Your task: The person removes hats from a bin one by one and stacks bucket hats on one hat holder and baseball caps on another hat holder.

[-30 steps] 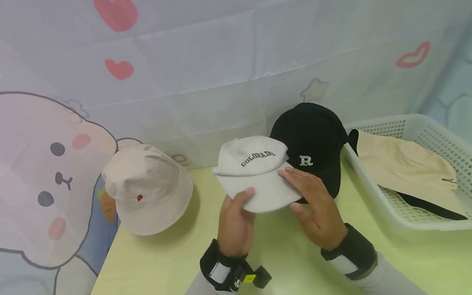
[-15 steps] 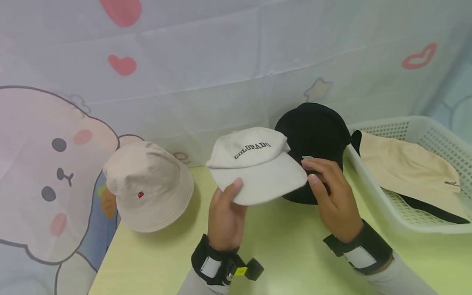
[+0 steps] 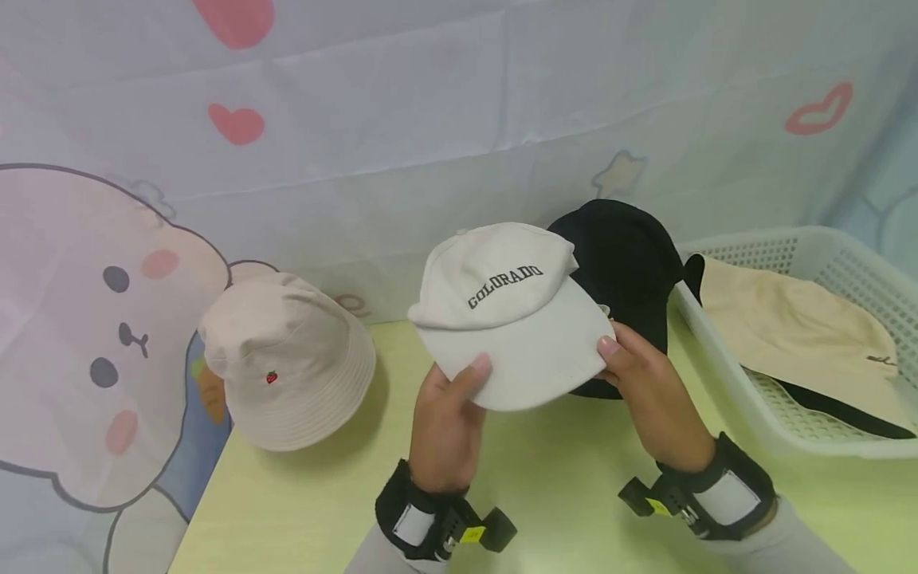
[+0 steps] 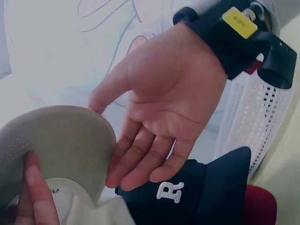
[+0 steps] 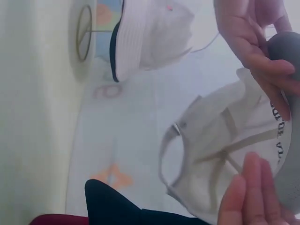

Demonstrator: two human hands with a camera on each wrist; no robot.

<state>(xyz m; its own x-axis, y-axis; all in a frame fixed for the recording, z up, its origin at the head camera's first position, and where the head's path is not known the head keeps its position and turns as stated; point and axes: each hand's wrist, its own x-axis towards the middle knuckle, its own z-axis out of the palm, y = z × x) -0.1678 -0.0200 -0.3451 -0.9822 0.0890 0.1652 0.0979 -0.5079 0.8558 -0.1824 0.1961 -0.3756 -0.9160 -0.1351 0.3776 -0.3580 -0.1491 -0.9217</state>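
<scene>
A white COLORADO baseball cap (image 3: 531, 363) is held up above the table, crown toward the back and brim toward me. My left hand (image 3: 446, 434) pinches the brim's left front, thumb on top and fingers underneath. At the brim's right corner my right hand (image 3: 663, 406) grips with its thumb above. In the right wrist view, the cap's hollow inside (image 5: 225, 145) and back strap show, with fingers (image 5: 253, 192) under the brim. Behind it stands a black cap (image 3: 624, 255), partly covered; its white R shows in the left wrist view.
A beige bucket hat (image 3: 287, 367) with a strawberry sits on the table at left. On the right, a white plastic basket (image 3: 782, 434) holds a cream cap (image 3: 803, 327). Something dark red (image 4: 260, 206) shows beside the black cap. A printed cloth (image 3: 402, 119) hangs behind.
My right hand has left the brim, moved right, and taken hold of its right corner. The cap has risen slightly and shifted, covering the black cap's R in the head view.
</scene>
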